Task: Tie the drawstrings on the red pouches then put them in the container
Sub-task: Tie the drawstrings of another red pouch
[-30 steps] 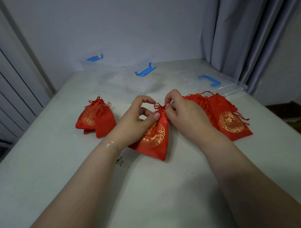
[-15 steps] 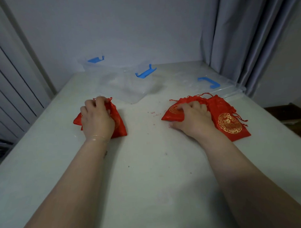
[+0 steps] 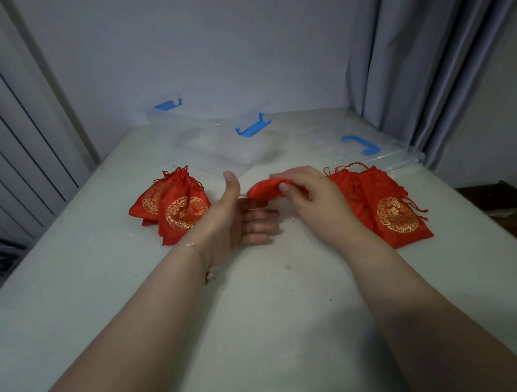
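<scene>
One pale, smooth worktop (image 3: 256,328) fills the lower view, lightly speckled with dark crumbs; a plain white wall stands behind it, grey curtains (image 3: 416,58) hang at the right, ribbed grey panels at the left. Two piles of red pouches lie on it. Left pile (image 3: 175,207): at least two satin-like pouches, cinched at the neck, gold round emblems printed on them; exact count unclear because they overlap. Right pile (image 3: 389,203): flat pouches with loose drawstrings, count also unclear. One further red pouch (image 3: 266,188) is held between the piles, above the worktop. Right hand (image 3: 307,200) grips it, thumb and fingers curled over the fabric. Left hand (image 3: 240,217) is flat and open, palm turned inward, fingers straight, just under and beside the pouch. One clear plastic container (image 3: 208,136) with blue clips sits at the back; one clear lid (image 3: 382,156) with a blue clip lies to its right.
</scene>
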`<state>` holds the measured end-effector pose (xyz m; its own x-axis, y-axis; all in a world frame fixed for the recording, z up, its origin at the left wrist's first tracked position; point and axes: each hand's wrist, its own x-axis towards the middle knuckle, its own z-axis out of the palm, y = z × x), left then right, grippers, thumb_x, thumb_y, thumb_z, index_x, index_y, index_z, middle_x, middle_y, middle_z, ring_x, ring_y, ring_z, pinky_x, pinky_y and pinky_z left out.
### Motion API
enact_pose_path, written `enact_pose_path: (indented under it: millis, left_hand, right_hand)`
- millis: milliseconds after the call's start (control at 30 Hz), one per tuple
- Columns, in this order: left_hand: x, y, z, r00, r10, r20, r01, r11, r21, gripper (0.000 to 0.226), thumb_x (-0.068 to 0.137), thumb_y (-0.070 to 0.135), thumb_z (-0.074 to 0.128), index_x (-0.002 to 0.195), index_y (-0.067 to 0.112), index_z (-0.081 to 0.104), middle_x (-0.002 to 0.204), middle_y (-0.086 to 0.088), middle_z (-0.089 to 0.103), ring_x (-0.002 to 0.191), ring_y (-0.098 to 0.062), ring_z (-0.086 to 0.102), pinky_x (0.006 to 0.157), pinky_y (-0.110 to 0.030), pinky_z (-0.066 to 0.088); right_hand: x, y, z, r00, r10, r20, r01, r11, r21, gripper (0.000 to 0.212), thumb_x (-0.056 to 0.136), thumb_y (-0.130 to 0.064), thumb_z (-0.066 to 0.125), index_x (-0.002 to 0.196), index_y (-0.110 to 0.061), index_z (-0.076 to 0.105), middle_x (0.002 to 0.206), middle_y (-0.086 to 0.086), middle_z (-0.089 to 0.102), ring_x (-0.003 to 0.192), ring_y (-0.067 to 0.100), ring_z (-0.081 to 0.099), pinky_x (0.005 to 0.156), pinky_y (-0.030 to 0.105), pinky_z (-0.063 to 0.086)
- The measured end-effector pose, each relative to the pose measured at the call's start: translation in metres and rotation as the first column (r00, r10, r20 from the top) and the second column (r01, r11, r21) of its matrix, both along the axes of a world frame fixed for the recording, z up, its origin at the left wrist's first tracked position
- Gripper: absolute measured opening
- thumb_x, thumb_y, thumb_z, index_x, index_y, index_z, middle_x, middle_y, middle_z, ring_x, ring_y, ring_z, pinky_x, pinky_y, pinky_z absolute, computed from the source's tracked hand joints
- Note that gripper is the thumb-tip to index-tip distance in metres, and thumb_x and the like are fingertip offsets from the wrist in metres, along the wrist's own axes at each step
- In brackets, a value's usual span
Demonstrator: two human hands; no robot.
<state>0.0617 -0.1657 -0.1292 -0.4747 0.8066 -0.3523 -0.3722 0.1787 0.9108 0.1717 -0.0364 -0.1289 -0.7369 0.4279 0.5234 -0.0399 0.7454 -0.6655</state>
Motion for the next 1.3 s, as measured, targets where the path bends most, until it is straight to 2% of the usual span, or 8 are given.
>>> enact_pose_path:
  millis: [133, 367, 467, 667, 801, 1001, 1168, 1301]
  left_hand:
    - [-0.004, -0.006, 0.006, 0.950, 0.046, 0.308, -0.125, 0.962, 0.244, 0.065, 0.093, 0.059, 0.032, 0.122, 0.005, 0.055, 0.117, -0.018, 0.065, 0.093, -0.025, 0.069, 0.069, -0.033, 0.060]
    - [-0.008, -0.011, 0.003, 0.994, 0.088, -0.062, -0.074, 0.977, 0.199, 0.033, 0.092, 0.005, 0.054, 0.125, 0.003, 0.055, 0.106, -0.017, 0.068, 0.082, -0.021, 0.069, 0.072, -0.033, 0.059]
    - [-0.002, -0.011, 0.005, 0.996, -0.009, -0.090, 0.029, 0.976, 0.217, 0.033, 0.091, 0.003, 0.054, 0.124, 0.006, 0.056, 0.105, -0.016, 0.068, 0.083, -0.022, 0.070, 0.072, -0.033, 0.058]
    - [-0.002, -0.004, 0.002, 0.978, 0.148, -0.149, -0.120, 0.975, 0.186, 0.036, 0.099, 0.036, 0.041, 0.120, 0.013, 0.060, 0.112, -0.014, 0.068, 0.104, -0.027, 0.066, 0.089, -0.038, 0.054]
    - [-0.008, -0.005, 0.002, 0.906, 0.264, -0.331, -0.228, 0.963, 0.144, 0.043, 0.100, 0.046, 0.031, 0.099, 0.027, 0.070, 0.099, 0.000, 0.073, 0.093, -0.017, 0.069, 0.077, -0.030, 0.053]
    - [-0.018, -0.013, 0.005, 0.753, 0.358, -0.552, -0.369, 0.925, 0.096, 0.055, 0.102, 0.041, 0.025, 0.069, 0.012, 0.057, 0.069, -0.002, 0.069, 0.063, -0.019, 0.065, 0.056, -0.026, 0.046]
    - [-0.024, -0.017, 0.009, 0.897, 0.361, -0.254, -0.344, 0.932, 0.113, 0.053, 0.103, 0.037, 0.023, 0.059, 0.013, 0.037, 0.080, -0.006, 0.073, 0.072, -0.017, 0.071, 0.065, -0.029, 0.050]
    - [-0.017, -0.018, 0.012, 0.988, 0.153, -0.011, -0.144, 0.952, 0.272, 0.055, 0.102, 0.044, 0.024, 0.068, 0.010, 0.052, 0.120, -0.011, 0.065, 0.106, -0.033, 0.065, 0.093, -0.046, 0.049]
  right_hand:
    - [-0.001, -0.017, -0.002, 0.974, 0.222, 0.056, -0.214, 0.970, -0.118, 0.022, 0.079, -0.018, 0.069, 0.100, -0.020, 0.073, 0.106, -0.005, 0.066, 0.104, 0.000, 0.058, 0.095, 0.013, 0.040]
    - [0.000, -0.014, 0.008, 0.988, -0.022, -0.152, -0.029, 0.946, -0.322, 0.036, 0.088, -0.029, 0.064, 0.124, -0.026, 0.057, 0.125, -0.005, 0.048, 0.081, 0.010, 0.059, 0.068, 0.014, 0.045]
    - [0.001, -0.004, 0.008, 0.997, -0.039, 0.065, 0.065, 0.874, -0.482, 0.049, 0.092, -0.035, 0.057, 0.137, -0.024, 0.042, 0.121, -0.006, 0.053, 0.074, 0.010, 0.058, 0.050, 0.016, 0.046]
    - [-0.005, -0.002, -0.007, 0.977, 0.050, 0.208, 0.044, 0.903, -0.427, 0.007, 0.089, -0.030, 0.063, 0.093, -0.025, 0.059, 0.080, 0.012, 0.069, 0.062, 0.015, 0.058, 0.062, 0.034, 0.045]
    - [-0.002, 0.001, -0.002, 0.980, 0.019, 0.196, 0.050, 0.938, -0.344, 0.010, 0.093, -0.027, 0.056, 0.093, -0.020, 0.063, 0.062, -0.014, 0.057, 0.052, -0.002, 0.052, 0.058, 0.022, 0.039]
    - [0.002, 0.014, 0.000, 0.971, -0.140, 0.196, 0.199, 0.926, -0.322, 0.016, 0.094, -0.030, 0.053, 0.096, -0.016, 0.060, 0.096, 0.005, 0.066, 0.087, 0.018, 0.063, 0.077, 0.028, 0.049]
    - [0.007, 0.018, 0.004, 0.962, -0.220, 0.161, 0.261, 0.911, -0.319, 0.027, 0.094, -0.028, 0.055, 0.075, -0.009, 0.050, 0.062, -0.002, 0.050, 0.047, -0.002, 0.052, 0.038, 0.007, 0.033]
    - [0.002, 0.012, 0.005, 0.968, -0.230, 0.095, 0.245, 0.814, -0.527, 0.023, 0.099, -0.026, 0.042, 0.081, -0.013, 0.044, 0.074, 0.005, 0.058, 0.064, 0.011, 0.065, 0.062, 0.025, 0.056]
